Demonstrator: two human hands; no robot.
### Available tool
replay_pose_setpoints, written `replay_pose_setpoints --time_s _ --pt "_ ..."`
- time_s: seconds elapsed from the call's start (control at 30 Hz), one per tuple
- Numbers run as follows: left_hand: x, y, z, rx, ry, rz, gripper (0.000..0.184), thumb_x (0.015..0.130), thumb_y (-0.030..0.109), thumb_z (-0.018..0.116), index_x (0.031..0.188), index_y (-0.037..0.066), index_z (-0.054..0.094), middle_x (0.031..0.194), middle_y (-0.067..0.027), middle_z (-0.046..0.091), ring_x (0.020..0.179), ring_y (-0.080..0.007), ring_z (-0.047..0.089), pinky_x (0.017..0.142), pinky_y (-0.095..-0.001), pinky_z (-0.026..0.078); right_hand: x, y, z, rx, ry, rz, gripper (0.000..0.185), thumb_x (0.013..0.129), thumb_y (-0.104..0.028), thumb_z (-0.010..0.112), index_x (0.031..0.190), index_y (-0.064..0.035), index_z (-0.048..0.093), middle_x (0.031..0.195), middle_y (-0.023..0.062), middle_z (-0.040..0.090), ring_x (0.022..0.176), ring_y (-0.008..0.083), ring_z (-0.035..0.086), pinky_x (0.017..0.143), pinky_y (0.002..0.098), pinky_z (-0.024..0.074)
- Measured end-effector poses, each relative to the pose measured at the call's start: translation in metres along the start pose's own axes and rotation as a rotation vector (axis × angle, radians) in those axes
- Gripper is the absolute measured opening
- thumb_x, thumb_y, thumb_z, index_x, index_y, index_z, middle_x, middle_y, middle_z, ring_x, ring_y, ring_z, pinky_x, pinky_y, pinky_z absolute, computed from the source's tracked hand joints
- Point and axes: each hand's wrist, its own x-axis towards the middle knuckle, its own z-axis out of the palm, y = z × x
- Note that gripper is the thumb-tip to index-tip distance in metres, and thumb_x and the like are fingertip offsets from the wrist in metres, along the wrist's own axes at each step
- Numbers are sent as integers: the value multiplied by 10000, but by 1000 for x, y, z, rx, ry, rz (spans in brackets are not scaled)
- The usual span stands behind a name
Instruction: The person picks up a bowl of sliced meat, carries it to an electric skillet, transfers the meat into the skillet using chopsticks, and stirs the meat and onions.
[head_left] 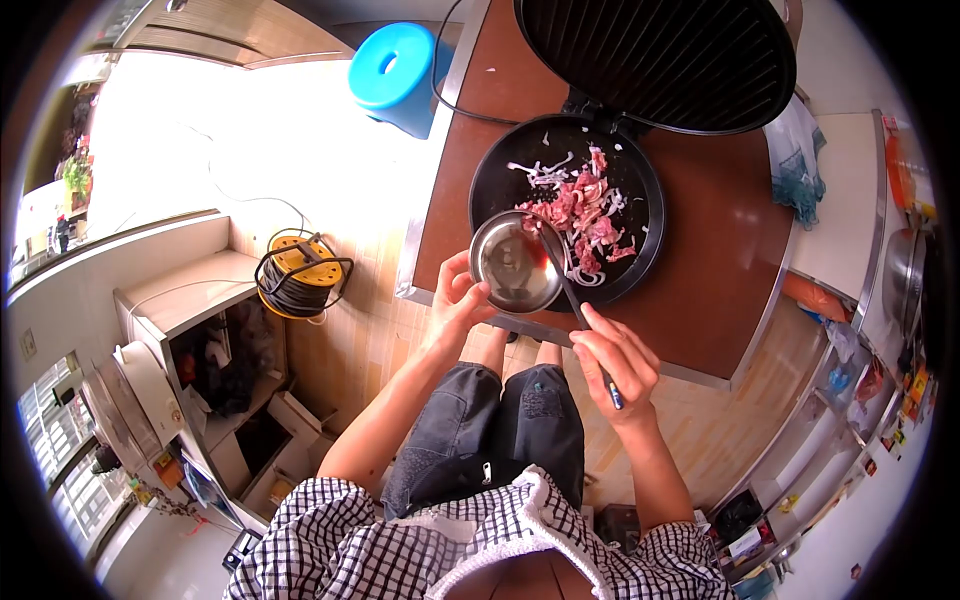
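My left hand [461, 303] grips a small metal bowl [515, 265] by its near left edge, tilted over the front of a black electric griddle pan [650, 235]. Between the fingers of my right hand [615, 360] are dark chopsticks [575, 302], seen nearly as one line, with their tips at the bowl's inner right side. A little reddish liquid shows inside the bowl. Raw sliced meat [585, 210] lies in the pan, with pale strips, perhaps onion, around it. The pan's ridged lid [665, 60] stands raised at the back.
The griddle stands on a brown table [715, 290] with a metal edge. A blue stool [392, 70] and a yellow cable reel [300, 262] are to the left. A cable [475, 114] runs off the table's left side. Shelves [800, 440] line the right.
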Motion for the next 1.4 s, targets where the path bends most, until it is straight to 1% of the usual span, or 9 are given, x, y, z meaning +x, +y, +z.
replay_pose_setpoints --time_s 0.37,0.57,0.7,0.83,0.93,1.03,1.17,1.3,1.4 --pt "5 13 11 -20 -63 21 436 844 165 591 1222 163 374 1122 -19 528 955 -114 563 722 -264 533 -1 -13 2 77 -130 -178 194 683 -83 720 842 -31 621 1014 172 622 805 279 642 692 327 538" --pt "14 23 -3 -22 -30 115 470 835 161 606 1240 136 367 1121 -38 527 1015 -132 541 756 -301 527 -5 -10 -24 116 -262 -188 191 644 -64 734 798 -34 625 996 168 627 785 273 642 646 318 547" --pt "15 20 -19 58 85 82 451 840 166 600 1230 149 373 1133 -29 526 989 -120 540 781 -302 510 -6 7 -44 -53 -127 -95 217 610 1 713 815 -17 644 993 177 628 705 268 637 624 322 543" --pt "10 15 -23 2 94 26 441 845 166 589 1225 168 366 1139 -18 524 994 -121 540 766 -297 517 1 32 -35 -161 -119 248 133 745 2 654 878 -1 656 975 154 632 739 240 653 624 306 527" --pt "11 7 -26 9 75 3 444 855 168 571 1241 161 354 1157 -37 514 999 -129 547 744 -292 529 8 24 -41 18 48 315 90 793 -18 613 865 21 650 951 163 646 789 232 651 675 287 514" --pt "14 7 -20 -6 43 -8 453 853 182 575 1247 162 353 1145 -36 514 991 -131 548 746 -291 522 11 15 -31 363 158 492 95 819 -33 589 860 28 648 929 165 653 811 242 648 716 295 503" --pt "11 6 -16 -35 -4 -65 464 843 198 592 1246 168 364 1115 -22 512 995 -126 532 761 -289 505 14 28 -10 263 102 363 123 851 -41 554 842 52 634 936 183 650 808 219 646 706 291 513" --pt "11 4 -24 -47 6 -89 463 845 208 587 1249 166 365 1121 -28 509 1010 -143 531 782 -311 502 9 26 -8 496 335 484 180 892 -75 515 832 64 612 956 190 643 753 220 648 724 299 518" --pt "10 2 -23 -27 -32 -66 390 860 168 532 1218 154 378 1130 -54 534 981 -149 563 785 -350 524 0 39 -17 410 410 504 153 880 -47 521 852 72 612 969 187 640 797 202 631 714 291 514"
